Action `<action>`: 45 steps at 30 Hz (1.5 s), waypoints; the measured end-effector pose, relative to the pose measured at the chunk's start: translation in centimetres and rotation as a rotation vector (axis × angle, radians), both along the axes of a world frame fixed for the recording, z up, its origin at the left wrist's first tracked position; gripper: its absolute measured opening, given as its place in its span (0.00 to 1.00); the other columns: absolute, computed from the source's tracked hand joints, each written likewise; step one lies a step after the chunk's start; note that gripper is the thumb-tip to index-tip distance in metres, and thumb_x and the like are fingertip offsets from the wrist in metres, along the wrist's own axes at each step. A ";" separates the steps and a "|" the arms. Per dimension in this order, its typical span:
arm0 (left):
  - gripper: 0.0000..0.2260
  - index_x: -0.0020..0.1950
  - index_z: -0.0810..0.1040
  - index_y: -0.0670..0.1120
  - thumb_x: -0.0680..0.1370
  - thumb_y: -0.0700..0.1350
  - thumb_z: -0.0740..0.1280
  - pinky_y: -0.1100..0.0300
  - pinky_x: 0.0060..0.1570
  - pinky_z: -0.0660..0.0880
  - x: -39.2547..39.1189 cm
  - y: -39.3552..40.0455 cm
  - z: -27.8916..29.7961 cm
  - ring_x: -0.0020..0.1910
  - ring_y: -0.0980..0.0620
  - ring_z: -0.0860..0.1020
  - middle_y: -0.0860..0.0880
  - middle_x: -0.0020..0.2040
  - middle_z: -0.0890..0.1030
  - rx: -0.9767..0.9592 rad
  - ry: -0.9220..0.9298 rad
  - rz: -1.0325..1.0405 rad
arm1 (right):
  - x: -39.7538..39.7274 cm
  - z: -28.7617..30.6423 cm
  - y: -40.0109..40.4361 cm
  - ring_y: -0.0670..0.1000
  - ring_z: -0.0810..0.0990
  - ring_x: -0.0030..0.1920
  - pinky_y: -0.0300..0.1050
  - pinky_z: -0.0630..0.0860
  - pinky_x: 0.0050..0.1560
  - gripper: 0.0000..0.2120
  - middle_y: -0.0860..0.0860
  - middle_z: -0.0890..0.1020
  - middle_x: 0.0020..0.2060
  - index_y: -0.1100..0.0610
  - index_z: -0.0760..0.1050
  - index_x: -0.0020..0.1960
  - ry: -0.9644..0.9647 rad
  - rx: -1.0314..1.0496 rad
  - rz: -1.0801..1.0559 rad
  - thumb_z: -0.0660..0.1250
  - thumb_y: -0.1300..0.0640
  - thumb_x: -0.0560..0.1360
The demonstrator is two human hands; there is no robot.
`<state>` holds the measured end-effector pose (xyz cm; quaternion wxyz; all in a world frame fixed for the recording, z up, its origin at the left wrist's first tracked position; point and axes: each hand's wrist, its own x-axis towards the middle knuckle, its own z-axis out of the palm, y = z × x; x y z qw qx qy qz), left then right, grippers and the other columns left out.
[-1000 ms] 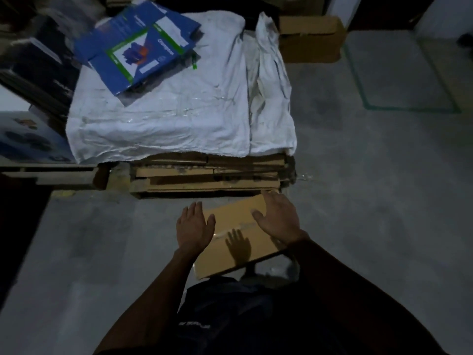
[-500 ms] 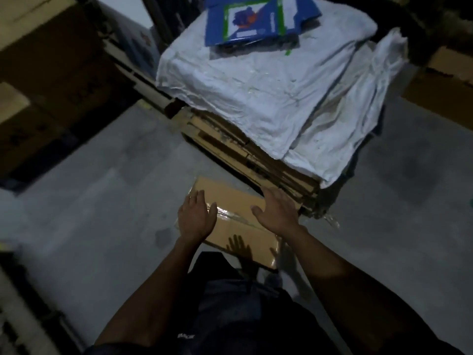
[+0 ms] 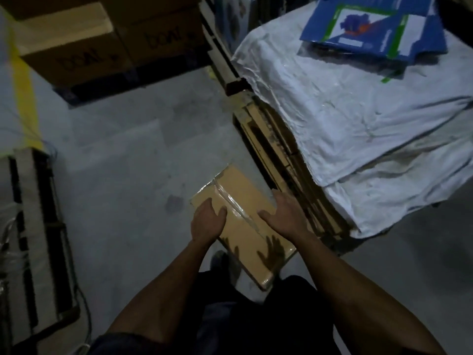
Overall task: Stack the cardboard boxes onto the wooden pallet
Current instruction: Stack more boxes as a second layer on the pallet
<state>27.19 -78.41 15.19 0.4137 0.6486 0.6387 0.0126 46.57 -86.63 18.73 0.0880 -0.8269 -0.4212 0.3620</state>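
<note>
Both hands hover low over a flat cardboard box (image 3: 245,221). The left hand (image 3: 207,221) lies with fingers spread on or just above its near-left edge; the right hand (image 3: 284,213) reaches its far-right side, fingers straight and apart. Neither is curled round anything, and whether the palms actually press the lid I cannot tell, since their shadows fall on the board nearer the body.

That box looks thin, oblong and smooth, plain tan board with a glossy strip of clear tape along its seam. It appears to lie on the grey concrete floor (image 3: 128,180), just beside the wooden pallet (image 3: 276,155).

By my reading the step in hand is the pick-up: the box is not yet on the stack. The next move calls for sliding the fingers under the two long edges, since a flat lid gives no purchase from above, then lifting it level.

Beyond, the pallet shows rough, pale slats, stacked. A white woven sack (image 3: 345,111), crumpled and creased, drapes over its load, and blue printed cartons (image 3: 371,29), flattened, lie on top. Farther left stand big brown boxes (image 3: 76,42) with dark lettering.
</note>
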 end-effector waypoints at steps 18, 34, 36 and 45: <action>0.29 0.79 0.57 0.42 0.83 0.54 0.61 0.50 0.70 0.62 6.2 -5.9 -31.2 0.73 0.42 0.64 0.44 0.77 0.63 -0.323 -0.227 1.187 | 12.6 -35.2 3.0 0.59 0.57 0.79 0.57 0.60 0.75 0.53 0.55 0.56 0.80 0.51 0.48 0.82 0.218 -0.269 0.150 0.74 0.35 0.70; 0.20 0.69 0.73 0.46 0.79 0.50 0.69 0.62 0.54 0.71 6.8 -9.0 -43.6 0.50 0.57 0.78 0.53 0.60 0.78 -0.313 -0.502 1.271 | 13.5 -48.1 4.3 0.57 0.70 0.71 0.59 0.70 0.71 0.53 0.49 0.71 0.73 0.41 0.54 0.79 0.301 -0.072 0.054 0.77 0.33 0.61; 0.18 0.66 0.74 0.47 0.78 0.50 0.70 0.60 0.58 0.71 6.8 -9.0 -43.6 0.53 0.54 0.78 0.53 0.58 0.79 -0.291 -0.523 1.298 | 13.2 -47.8 4.4 0.58 0.70 0.71 0.60 0.70 0.70 0.54 0.50 0.72 0.73 0.41 0.55 0.78 0.267 -0.073 0.055 0.74 0.29 0.58; 0.20 0.65 0.77 0.46 0.76 0.50 0.73 0.67 0.42 0.76 5.7 -7.3 -37.5 0.51 0.57 0.80 0.52 0.55 0.82 -0.190 -0.536 1.350 | 11.8 -41.4 6.7 0.57 0.76 0.64 0.59 0.73 0.66 0.44 0.48 0.78 0.64 0.38 0.60 0.72 0.244 0.006 0.064 0.74 0.31 0.61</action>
